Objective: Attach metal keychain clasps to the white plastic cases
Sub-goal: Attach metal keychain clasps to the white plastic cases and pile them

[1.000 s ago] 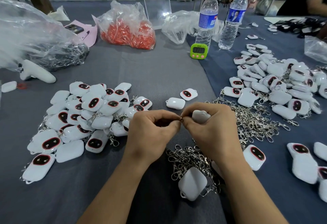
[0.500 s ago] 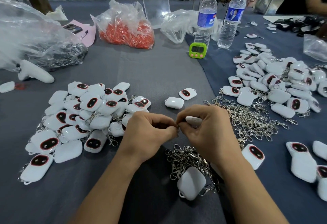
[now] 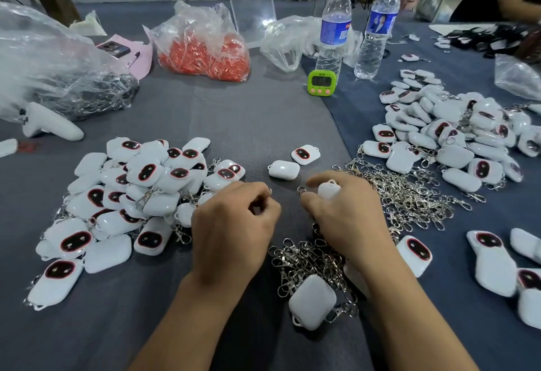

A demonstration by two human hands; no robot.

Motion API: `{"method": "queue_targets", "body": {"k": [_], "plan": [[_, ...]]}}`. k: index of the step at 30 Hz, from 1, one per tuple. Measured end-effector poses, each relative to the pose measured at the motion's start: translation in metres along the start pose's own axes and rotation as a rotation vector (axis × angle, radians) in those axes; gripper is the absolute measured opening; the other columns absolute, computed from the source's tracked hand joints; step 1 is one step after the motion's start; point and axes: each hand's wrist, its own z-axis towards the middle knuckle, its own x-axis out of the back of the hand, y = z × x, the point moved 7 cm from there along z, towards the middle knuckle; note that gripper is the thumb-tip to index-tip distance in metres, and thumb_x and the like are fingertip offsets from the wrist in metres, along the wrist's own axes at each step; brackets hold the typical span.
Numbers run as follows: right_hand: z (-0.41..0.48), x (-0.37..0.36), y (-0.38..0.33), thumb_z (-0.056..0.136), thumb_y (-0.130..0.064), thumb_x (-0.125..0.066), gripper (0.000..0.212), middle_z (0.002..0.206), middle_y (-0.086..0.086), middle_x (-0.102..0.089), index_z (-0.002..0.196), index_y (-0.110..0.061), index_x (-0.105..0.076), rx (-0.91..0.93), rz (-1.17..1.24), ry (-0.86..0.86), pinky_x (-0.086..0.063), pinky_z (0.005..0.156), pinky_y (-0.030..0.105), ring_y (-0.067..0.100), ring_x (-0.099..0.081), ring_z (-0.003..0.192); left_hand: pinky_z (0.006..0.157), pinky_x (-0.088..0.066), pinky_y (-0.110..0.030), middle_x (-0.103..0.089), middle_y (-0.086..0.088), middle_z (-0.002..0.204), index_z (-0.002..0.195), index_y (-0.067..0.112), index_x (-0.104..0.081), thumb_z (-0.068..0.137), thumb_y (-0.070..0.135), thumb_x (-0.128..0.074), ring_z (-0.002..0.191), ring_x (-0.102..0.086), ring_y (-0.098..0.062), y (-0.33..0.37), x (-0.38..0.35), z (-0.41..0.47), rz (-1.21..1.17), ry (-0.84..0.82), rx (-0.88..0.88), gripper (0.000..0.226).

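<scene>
My right hand point(image 3: 348, 218) grips a small white plastic case point(image 3: 329, 189), and a metal ring point(image 3: 301, 189) sticks out by its thumb tip. A short gap to the left, my left hand point(image 3: 234, 224) hovers with curled fingers and I see nothing in it. Loose metal clasps point(image 3: 310, 256) lie heaped just below my hands, with more clasps point(image 3: 409, 195) spread to the right. A case with a clasp on it point(image 3: 311, 302) lies between my forearms. Two single cases point(image 3: 284, 169) lie just beyond my hands.
A heap of white cases with clasps point(image 3: 131, 195) fills the left, another heap of cases point(image 3: 456, 136) the right. At the back stand a bag of orange parts point(image 3: 205, 54), a green timer point(image 3: 320, 83), two water bottles point(image 3: 333, 28) and clear bags point(image 3: 52, 69). A person's arm point(image 3: 515, 4) is at far right.
My hands were pinched together at the case's ring; now they have drawn apart. The left hand has let go and the right keeps the case.
</scene>
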Motion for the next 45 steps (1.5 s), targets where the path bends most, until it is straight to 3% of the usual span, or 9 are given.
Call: {"method": "queue_targets", "body": {"k": [4, 8, 11, 15, 19, 26, 34, 38, 45], "plan": [[-0.001, -0.006, 0.003, 0.083, -0.021, -0.066, 0.025, 0.082, -0.004, -0.064, 0.097, -0.03, -0.046, -0.028, -0.014, -0.066, -0.042, 0.061, 0.032, 0.022, -0.061, 0.075, 0.058, -0.047, -0.033, -0.063, 0.003, 0.07, 0.072, 0.017, -0.07, 0.077, 0.016, -0.076, 0.063, -0.059, -0.022, 0.007, -0.023, -0.008, 0.145, -0.195, -0.118, 0.008], [0.0, -0.006, 0.001, 0.092, -0.023, -0.065, 0.01, 0.074, -0.008, -0.067, 0.09, -0.032, -0.061, 0.055, -0.029, -0.08, -0.045, 0.063, 0.031, 0.014, -0.062, 0.072, 0.069, -0.051, -0.039, -0.066, 0.003, 0.079, 0.083, 0.018, -0.076, 0.082, 0.021, -0.074, 0.074, -0.064, -0.021, 0.009, -0.04, -0.009, 0.079, -0.364, -0.165, 0.004], [0.003, -0.005, 0.003, 0.088, -0.019, -0.065, 0.023, 0.072, -0.009, -0.068, 0.091, -0.041, -0.07, 0.052, 0.052, -0.114, -0.047, 0.061, 0.03, 0.009, -0.06, 0.064, 0.069, -0.051, -0.037, -0.067, 0.003, 0.078, 0.086, 0.019, -0.078, 0.082, 0.02, -0.074, 0.072, -0.063, -0.02, 0.006, -0.04, -0.005, 0.001, -0.366, -0.157, 0.006], [0.006, -0.003, 0.012, 0.083, -0.015, -0.064, 0.027, 0.072, -0.001, -0.072, 0.098, -0.038, -0.058, -0.001, 0.07, -0.088, -0.054, 0.06, 0.036, 0.018, -0.066, 0.062, 0.067, -0.047, -0.03, -0.066, 0.005, 0.074, 0.084, 0.022, -0.078, 0.081, 0.02, -0.075, 0.068, -0.06, -0.015, 0.003, -0.039, -0.003, -0.048, -0.359, -0.142, 0.004], [0.008, -0.002, 0.015, 0.082, -0.01, -0.064, 0.028, 0.06, -0.001, -0.064, 0.09, -0.036, -0.068, 0.01, 0.145, -0.117, -0.04, 0.052, 0.029, 0.015, -0.053, 0.046, 0.066, -0.04, -0.027, -0.058, 0.008, 0.071, 0.083, 0.022, -0.077, 0.084, 0.021, -0.073, 0.067, -0.052, -0.013, 0.0, -0.042, -0.002, -0.074, -0.393, -0.111, 0.004], [0.005, -0.007, 0.005, 0.087, -0.012, -0.066, 0.029, 0.063, 0.003, -0.064, 0.089, -0.04, -0.072, 0.103, 0.042, -0.134, -0.041, 0.048, 0.021, 0.009, -0.051, 0.047, 0.07, -0.044, -0.035, -0.062, 0.004, 0.076, 0.093, 0.026, -0.08, 0.087, 0.021, -0.071, 0.073, -0.055, -0.016, -0.002, -0.045, -0.002, -0.095, -0.462, -0.086, 0.012], [0.006, -0.004, 0.008, 0.084, -0.016, -0.067, 0.026, 0.067, -0.005, -0.067, 0.084, -0.041, -0.074, 0.11, -0.014, -0.094, -0.04, 0.052, 0.012, 0.004, -0.056, 0.058, 0.071, -0.044, -0.04, -0.063, 0.001, 0.075, 0.086, 0.022, -0.079, 0.087, 0.022, -0.07, 0.072, -0.057, -0.018, -0.002, -0.045, -0.002, -0.082, -0.449, -0.083, 0.009], [0.008, -0.004, 0.011, 0.085, -0.013, -0.064, 0.03, 0.06, -0.005, -0.063, 0.088, -0.042, -0.073, 0.072, 0.103, -0.065, -0.041, 0.052, 0.024, 0.007, -0.05, 0.047, 0.073, -0.045, -0.04, -0.064, 0.001, 0.077, 0.089, 0.024, -0.08, 0.087, 0.021, -0.071, 0.075, -0.058, -0.019, -0.003, -0.045, -0.002, -0.101, -0.458, -0.064, 0.01], [0.008, -0.01, 0.01, 0.087, -0.014, -0.066, 0.028, 0.063, -0.006, -0.06, 0.09, -0.04, -0.075, 0.09, 0.077, -0.131, -0.037, 0.052, 0.021, 0.004, -0.047, 0.047, 0.073, -0.044, -0.04, -0.065, 0.001, 0.079, 0.097, 0.027, -0.081, 0.087, 0.02, -0.07, 0.077, -0.058, -0.02, -0.002, -0.046, -0.001, -0.096, -0.483, -0.066, 0.016]]}}
